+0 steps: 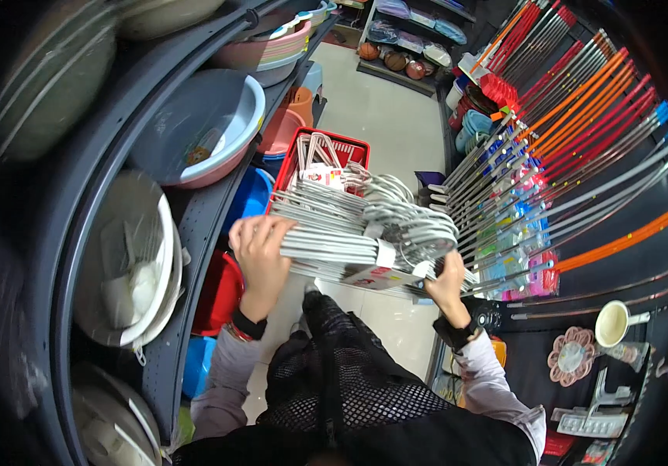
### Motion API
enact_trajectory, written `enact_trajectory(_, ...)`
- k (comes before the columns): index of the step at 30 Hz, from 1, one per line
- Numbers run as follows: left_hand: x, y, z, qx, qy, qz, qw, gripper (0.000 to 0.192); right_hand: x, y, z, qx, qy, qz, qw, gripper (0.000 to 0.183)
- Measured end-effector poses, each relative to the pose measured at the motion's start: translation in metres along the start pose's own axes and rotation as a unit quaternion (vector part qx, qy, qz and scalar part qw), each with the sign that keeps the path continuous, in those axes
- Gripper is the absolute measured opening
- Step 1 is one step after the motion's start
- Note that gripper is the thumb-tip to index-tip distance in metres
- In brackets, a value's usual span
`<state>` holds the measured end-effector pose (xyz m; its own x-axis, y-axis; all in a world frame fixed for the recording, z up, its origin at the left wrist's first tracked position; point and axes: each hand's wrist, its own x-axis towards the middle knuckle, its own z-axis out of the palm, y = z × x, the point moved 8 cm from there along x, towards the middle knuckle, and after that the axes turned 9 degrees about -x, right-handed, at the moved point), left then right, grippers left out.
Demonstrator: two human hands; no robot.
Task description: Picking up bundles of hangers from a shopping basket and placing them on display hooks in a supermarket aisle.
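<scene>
A bundle of pale grey clothes hangers (334,247) with a white and red cardboard label lies between my hands. My left hand (261,256) grips the left ends of its bars, fingers over the top. My right hand (449,282) holds the bundle near the hooks at the right. More grey hangers (325,204) lie just beyond, against the held bundle. Behind them a red plastic basket (363,145) holds pink-and-white hangers (317,150) with a label. The hangers hide the basket's near part.
At left, a dark metal shelf (179,326) carries plastic basins (235,145). Mops or brooms with long orange, red and silver handles (578,169) hang along the right wall. A ladle-like cream scoop (612,324) hangs lower right. Balls (395,60) sit on a far rack beyond the tiled aisle.
</scene>
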<state>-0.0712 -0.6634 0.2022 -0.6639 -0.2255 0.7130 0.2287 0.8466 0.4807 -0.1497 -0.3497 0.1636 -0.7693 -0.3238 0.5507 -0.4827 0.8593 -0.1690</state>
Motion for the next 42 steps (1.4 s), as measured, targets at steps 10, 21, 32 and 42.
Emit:
enact_trajectory(10,0.010,-0.123,0.115,0.045,-0.125,-0.059,0.989,0.033,0.052,0.031,0.183,0.127,-0.132,0.060,0.981,0.055)
enact_trajectory(21,-0.021,-0.214,0.188,0.052,-0.222,-0.151,0.962,0.042,0.075,0.040,0.302,0.180,-0.264,0.031,0.947,0.065)
enact_trajectory(32,-0.032,-0.296,0.265,0.093,-0.340,-0.220,0.910,0.043,0.098,0.041,0.335,0.156,-0.312,0.051,0.936,0.064)
enact_trajectory(42,-0.011,-0.284,0.259,0.029,-0.419,-0.207,0.884,0.061,0.116,0.036,0.327,0.039,-0.364,0.062,0.928,0.071)
